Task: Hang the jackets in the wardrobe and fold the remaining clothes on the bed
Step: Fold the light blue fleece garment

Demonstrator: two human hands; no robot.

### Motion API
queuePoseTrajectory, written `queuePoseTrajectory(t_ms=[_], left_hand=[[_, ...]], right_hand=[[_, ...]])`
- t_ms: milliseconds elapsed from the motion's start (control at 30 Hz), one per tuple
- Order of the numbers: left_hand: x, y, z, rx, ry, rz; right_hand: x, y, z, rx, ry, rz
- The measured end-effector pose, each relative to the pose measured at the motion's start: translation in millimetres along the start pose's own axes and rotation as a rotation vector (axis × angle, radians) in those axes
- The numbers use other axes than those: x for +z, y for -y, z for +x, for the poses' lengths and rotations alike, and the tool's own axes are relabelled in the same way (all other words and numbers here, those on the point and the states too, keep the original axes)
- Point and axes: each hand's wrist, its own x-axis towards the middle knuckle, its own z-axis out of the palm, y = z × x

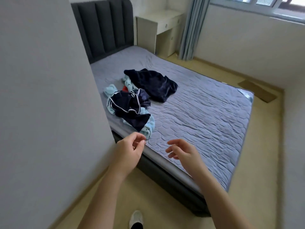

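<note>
Clothes heap (137, 100) unfolded on grey quilted mattress (206, 113), on the side toward plain white wall (41, 96). Heap contents: dark navy velvety garment (153, 83) farthest back, navy garment with white stripes (130, 103) nearer, light blue printed fleece garment (148, 126) under both, small red scrap (125, 88) poking out between. Left hand (130, 149) empty, fingers loosely curled, thumb and forefinger close together, tips just beside fleece hem; contact not discernible. Right hand (183, 154) empty, fingers relaxed and slightly spread, hovering over near mattress edge, well apart from heap. Dark grey padded headboard (105, 25) at far end. Beyond bed: cream desk (161, 25), blue-grey curtain (191, 27), window (264, 5). Flat brown cardboard piece (257, 91) on floor by far corner. White shoe (136, 219) at bottom edge.
</note>
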Motion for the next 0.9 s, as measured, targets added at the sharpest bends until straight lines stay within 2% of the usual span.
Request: queuePoseTrajectory(t_ms=[200, 400, 467, 567, 633, 700, 800, 900], left_hand=[[29.3, -6.4, 125.6, 0.010, 0.116, -0.018], [75.2, 25.4, 211.8, -0.038, 0.139, 0.021], [99.0, 54.7, 244.9, -0.167, 0.189, 0.018], [142.5, 123.4, 295.0, -0.501, 0.226, -0.038], [168.6, 176.0, 323.7, -0.670, 0.272, 0.057], [189.3, 222.5, 354.3, -0.722, 0.361, 0.211], [216.7, 276.4, 411.6, -0.611, 0.478, 0.412], [244.1, 317.6, 458.6, -0.300, 0.582, 0.695]], right_hand=[[-32.1, 8.9, 103.0, 0.038, -0.061, -0.013], [-48.7, -9.6, 207.8, 0.095, -0.012, -0.071], [-43.0, -29.8, 250.8, 0.181, 0.023, -0.120], [-23.9, -80.3, 326.0, 0.353, 0.093, -0.174], [-8.2, -115.6, 373.0, 0.445, 0.163, -0.262], [4.5, -150.4, 413.9, 0.510, 0.221, -0.385], [28.5, -202.0, 466.3, 0.588, 0.195, -0.451], [66.7, -251.4, 507.4, 0.631, 0.236, -0.523]])
